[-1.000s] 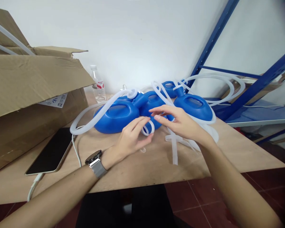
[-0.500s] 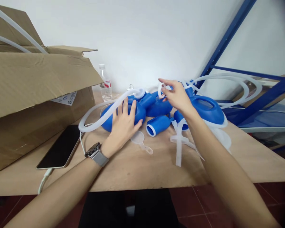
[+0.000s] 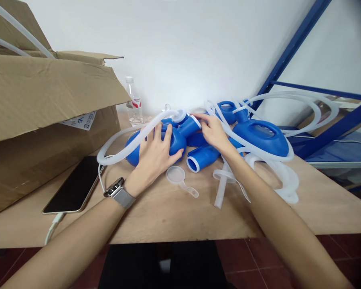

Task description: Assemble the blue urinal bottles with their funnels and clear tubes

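Observation:
A blue plastic urinal bottle (image 3: 177, 143) lies on its side under my left hand (image 3: 156, 148), whose fingers are spread over it and grip its body. A translucent corrugated hose (image 3: 132, 146) arches across that hand to a round white cap (image 3: 179, 115) by the bottle's neck. My right hand (image 3: 212, 130) has its fingers closed at a white ring (image 3: 196, 120) on the mouth of the neck; its thumb is mostly hidden. In front lie a blue tubular piece with a white rim (image 3: 203, 159), a small translucent lid with a strap (image 3: 176, 175) and a translucent tube through a disc (image 3: 221, 188).
More blue bottles (image 3: 260, 136) with coiled hoses (image 3: 284, 176) crowd the right side. At left stand an open cardboard box (image 3: 48, 100), a phone on a cable (image 3: 75, 186) and a water bottle (image 3: 134, 102). A blue metal shelf (image 3: 289, 52) rises at right.
My right hand has moved down and left, bringing the white ring from the air onto the bottle's neck. My left hand has stayed on the bottle.

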Available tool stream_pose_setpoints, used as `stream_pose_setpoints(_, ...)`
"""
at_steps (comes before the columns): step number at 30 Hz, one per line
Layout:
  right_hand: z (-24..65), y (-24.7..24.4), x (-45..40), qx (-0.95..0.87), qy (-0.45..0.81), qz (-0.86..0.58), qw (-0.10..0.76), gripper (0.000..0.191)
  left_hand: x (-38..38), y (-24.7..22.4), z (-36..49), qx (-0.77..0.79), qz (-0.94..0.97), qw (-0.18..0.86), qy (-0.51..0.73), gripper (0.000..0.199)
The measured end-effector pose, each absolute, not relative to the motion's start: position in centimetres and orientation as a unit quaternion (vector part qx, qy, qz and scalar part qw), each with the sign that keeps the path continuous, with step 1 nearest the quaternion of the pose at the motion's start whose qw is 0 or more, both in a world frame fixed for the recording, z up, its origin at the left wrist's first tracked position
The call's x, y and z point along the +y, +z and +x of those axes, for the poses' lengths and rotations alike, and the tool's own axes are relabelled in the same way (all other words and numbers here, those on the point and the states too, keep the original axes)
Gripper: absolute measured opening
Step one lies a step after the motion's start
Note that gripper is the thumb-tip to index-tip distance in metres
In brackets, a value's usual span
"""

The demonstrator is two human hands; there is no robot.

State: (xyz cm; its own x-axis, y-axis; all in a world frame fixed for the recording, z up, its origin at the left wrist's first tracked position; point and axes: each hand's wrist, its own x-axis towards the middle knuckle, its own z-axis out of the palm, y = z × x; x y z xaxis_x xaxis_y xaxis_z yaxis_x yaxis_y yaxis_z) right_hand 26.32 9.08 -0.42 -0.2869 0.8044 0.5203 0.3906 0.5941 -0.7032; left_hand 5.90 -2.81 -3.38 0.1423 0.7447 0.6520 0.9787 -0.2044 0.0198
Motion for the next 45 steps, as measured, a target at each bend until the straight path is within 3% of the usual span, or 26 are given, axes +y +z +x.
stream_pose_setpoints(6, 26.3, -1.1, 9.1, -0.733, 0.378, -0.357, 0.439, 0.047, -2.8, -3.4, 5.9, -0.599, -0.727, 0.202, -0.269, 0.079)
stream_pose_setpoints(19, 25.8, -1.2, 8.2, -0.757, 0.388, -0.347, 0.395, 0.045, -2.7, -3.0, 5.7, -0.601, -0.727, 0.212, -0.257, 0.082)
stream_pose_setpoints(26, 25.4, 0.3, 7.4, -0.789, 0.337, -0.35, 0.376, 0.033, -2.7, -3.0, 5.8, -0.61, -0.724, 0.216, -0.241, 0.087)
stream_pose_setpoints(41, 24.4, 0.6, 7.9, -0.701, 0.462, -0.412, 0.355, 0.038, -2.3, -3.2, 5.6, -0.594, -0.722, 0.241, -0.258, 0.075)
stream_pose_setpoints(45, 24.2, 0.9, 7.6, -0.691, 0.464, -0.423, 0.359, 0.049, -2.4, -3.0, 5.8, -0.597, -0.723, 0.242, -0.251, 0.073)
